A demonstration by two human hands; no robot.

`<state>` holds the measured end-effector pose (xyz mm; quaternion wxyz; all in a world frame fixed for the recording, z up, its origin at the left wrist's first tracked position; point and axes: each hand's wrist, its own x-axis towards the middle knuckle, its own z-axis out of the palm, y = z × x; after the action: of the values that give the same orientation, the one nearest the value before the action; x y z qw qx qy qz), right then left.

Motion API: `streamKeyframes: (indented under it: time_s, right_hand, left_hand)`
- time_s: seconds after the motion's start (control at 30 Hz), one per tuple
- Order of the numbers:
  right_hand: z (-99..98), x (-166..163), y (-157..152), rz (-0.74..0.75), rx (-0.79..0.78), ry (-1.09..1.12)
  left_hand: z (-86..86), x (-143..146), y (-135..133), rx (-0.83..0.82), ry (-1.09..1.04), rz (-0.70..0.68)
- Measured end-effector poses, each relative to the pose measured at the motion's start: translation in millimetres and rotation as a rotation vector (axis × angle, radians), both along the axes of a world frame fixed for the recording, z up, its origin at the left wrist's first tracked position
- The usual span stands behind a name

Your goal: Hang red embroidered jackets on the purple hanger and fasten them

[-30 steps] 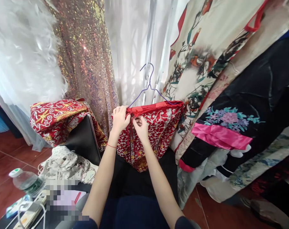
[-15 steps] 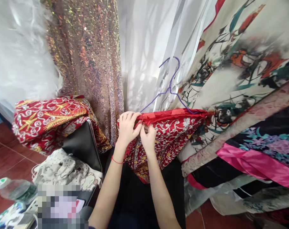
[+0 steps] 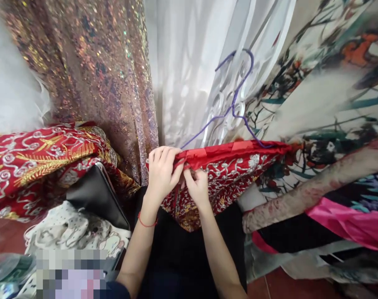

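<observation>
A red embroidered garment (image 3: pixel 226 170) with silver and gold patterns hangs folded over a purple wire hanger (image 3: pixel 235 104) in front of me. My left hand (image 3: pixel 162 174) grips the left end of its red waistband, fingers curled over the top edge. My right hand (image 3: pixel 197 187) pinches the fabric right beside it, fingers closed. The two hands touch each other at the band. A red string circles my left wrist.
A sequinned gold dress (image 3: pixel 92 74) and white sheer fabric (image 3: pixel 189 70) hang behind. Floral robes (image 3: pixel 326 104) and a pink-trimmed black robe (image 3: pixel 347 216) crowd the right. At left lie another red embroidered piece (image 3: pixel 36 158), a black case (image 3: pixel 95 199) and spotted cloth (image 3: pixel 70 232).
The view has moved closer and tilted up. Both hands stay at the waistband's left end, and the hanger hook has risen toward the upper right.
</observation>
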<state>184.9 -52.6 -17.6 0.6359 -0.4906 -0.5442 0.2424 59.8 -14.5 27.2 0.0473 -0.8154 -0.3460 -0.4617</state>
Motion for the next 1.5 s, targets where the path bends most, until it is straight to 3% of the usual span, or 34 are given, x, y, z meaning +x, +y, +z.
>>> streamKeyframes:
  time_s: [0.23, 0.53, 0.93, 1.17, 1.5]
  right_hand:
    - [7.4, -5, -15, 0.018, 0.001, 0.064]
    - [11.7, -23, 13, 0.024, -0.021, 0.245]
    - [21.5, -18, 3, 0.068, -0.024, 0.261]
    - [15.4, -16, 18, 0.023, -0.019, 0.261]
    - [1.3, 3, 17, 0.084, -0.034, 0.165]
  left_hand:
    - [4.1, 0, -6, -0.07, 0.004, 0.021]
    - [-1.6, 0, 11, 0.009, -0.083, 0.034]
    - [8.5, 1, 1, -0.066, -0.079, 0.026]
    - [16.8, 16, 14, -0.114, -0.128, 0.066]
    - [6.5, 30, 14, -0.096, -0.171, 0.085]
